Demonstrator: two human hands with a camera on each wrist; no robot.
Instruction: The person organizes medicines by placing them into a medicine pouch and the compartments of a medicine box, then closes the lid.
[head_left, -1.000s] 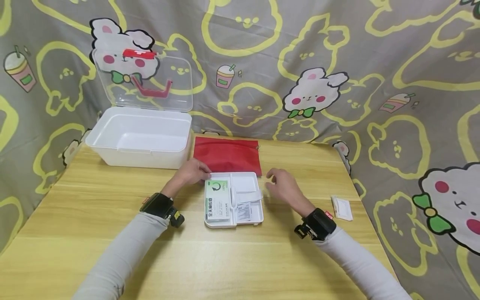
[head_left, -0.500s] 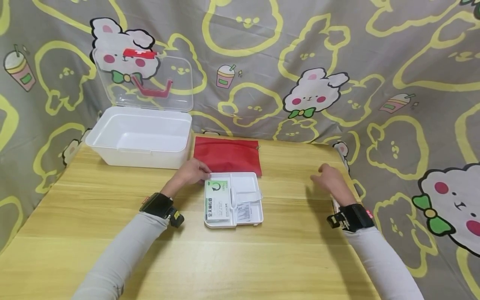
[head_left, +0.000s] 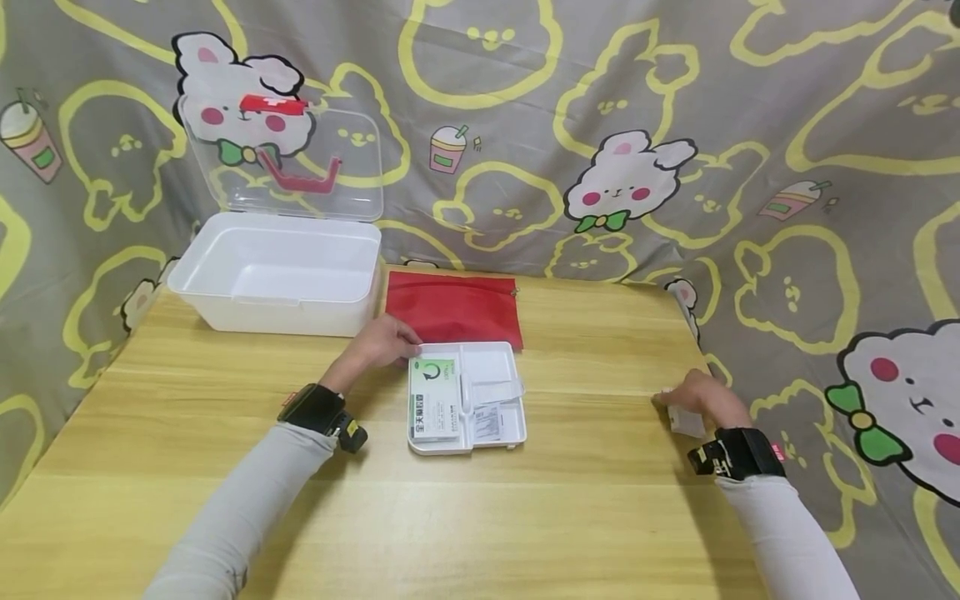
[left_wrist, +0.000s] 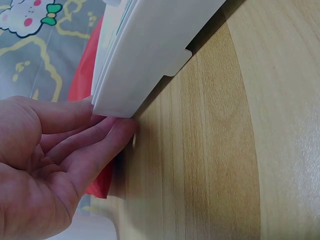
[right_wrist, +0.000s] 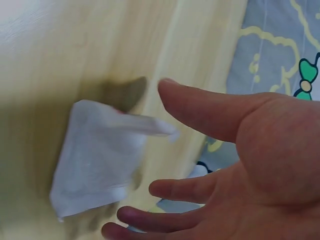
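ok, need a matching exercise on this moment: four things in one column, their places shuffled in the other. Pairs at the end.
Things
1. red pouch
2. clear lid
3. white packet
4. green-and-white carton

Places
A. by the right hand, near the right edge of the table
B. flat, just beyond the small tray in the head view
C. in the left compartment of the small tray, head view
D. standing open at the back of the white bin

Pairs
1-B, 2-D, 3-A, 4-C
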